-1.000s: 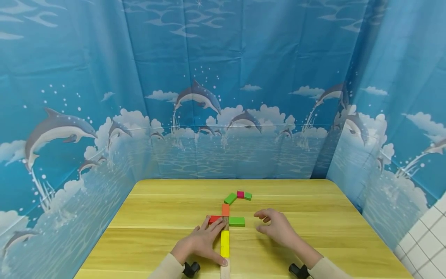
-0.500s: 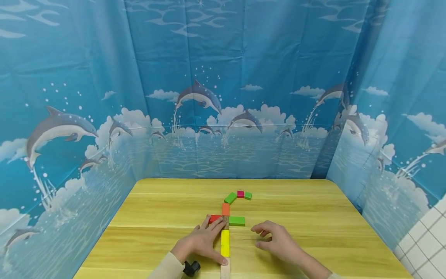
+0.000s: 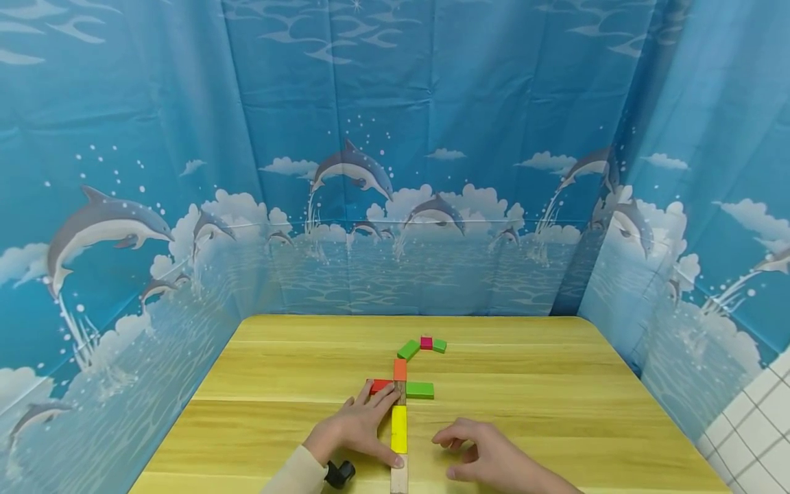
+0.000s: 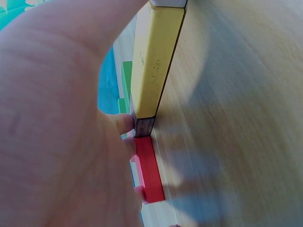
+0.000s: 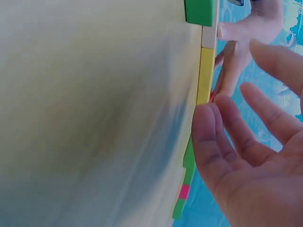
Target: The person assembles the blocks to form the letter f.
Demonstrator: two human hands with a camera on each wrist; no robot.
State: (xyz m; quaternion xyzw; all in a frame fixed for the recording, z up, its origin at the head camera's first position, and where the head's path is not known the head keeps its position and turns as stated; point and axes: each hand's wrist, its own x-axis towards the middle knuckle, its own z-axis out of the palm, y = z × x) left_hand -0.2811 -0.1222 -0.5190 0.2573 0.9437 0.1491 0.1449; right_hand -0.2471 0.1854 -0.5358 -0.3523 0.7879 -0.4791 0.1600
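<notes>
Coloured wooden blocks lie end to end in a line on the table. My left hand (image 3: 356, 429) spreads over it, thumb on the pale block (image 3: 399, 481), fingertips at the brown block (image 3: 402, 398) and the red block (image 3: 380, 386). Between thumb and fingers runs the yellow block (image 3: 399, 429); in the left wrist view, the thumb side passes above it. To the right of the brown block sits a green block (image 3: 420, 390). My right hand (image 3: 490, 456) is raised right of the line, fingers loosely bent, holding nothing.
Beyond the orange block (image 3: 400, 370), a curve continues with a tilted green block (image 3: 409, 350), a magenta block (image 3: 426, 342) and a small green block (image 3: 439, 346). Another green block (image 5: 199, 12) adjoins the pale block in the right wrist view. A dolphin-print curtain (image 3: 395, 274) hangs behind the table (image 3: 278, 370).
My right hand has moved toward the table's near side and slightly left. My left hand stays on the blocks, and the blocks look unmoved.
</notes>
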